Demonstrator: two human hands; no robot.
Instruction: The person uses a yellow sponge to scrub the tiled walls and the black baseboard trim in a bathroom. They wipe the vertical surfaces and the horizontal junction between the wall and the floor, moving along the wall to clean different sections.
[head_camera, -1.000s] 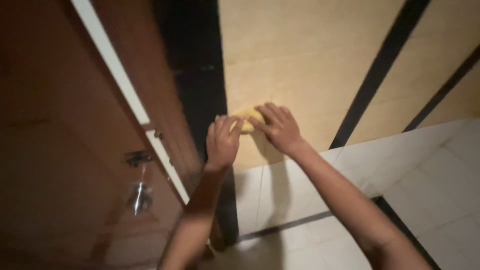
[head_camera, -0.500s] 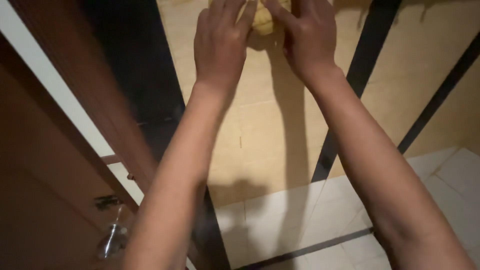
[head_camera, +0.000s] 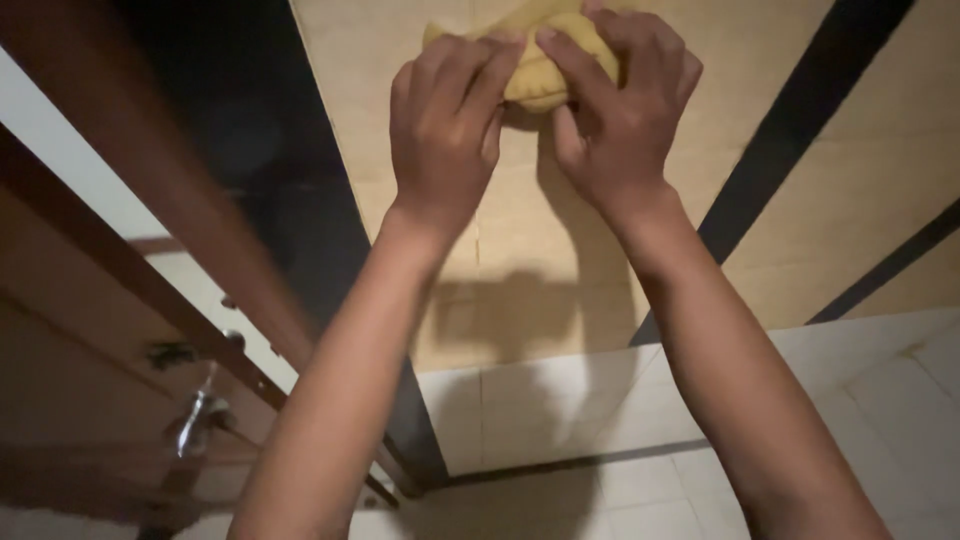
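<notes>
Yellow cloth (head_camera: 545, 60) is the landmark, bunched up high on the tan wall panel (head_camera: 560, 260), w/ both hands pressed on it. Largest first: tan panel runs behind and below the cloth; black door frame strip (head_camera: 290, 220) stands left of cloth, brown wooden door (head_camera: 90, 400) further left again, metal door handle (head_camera: 195, 425) well below-left. Another black stripe (head_camera: 780, 160) slants down right of cloth. White tiles (head_camera: 560, 410) lie well below it. Left hand (head_camera: 445, 130) sits on cloth's left end, fingers curled over the edge, clamped on fabric. Right hand (head_camera: 615, 115) covers the right end and top, fingers closed round the wad too. Cloth's long axis runs approx left-right across the panel, from one hand to the other, so neither hand looks nearer; fingertips nearly meet at the middle. Cloth lies straight ahead of both wrists, flat against the wall; part of it is cut off by the top edge.
</notes>
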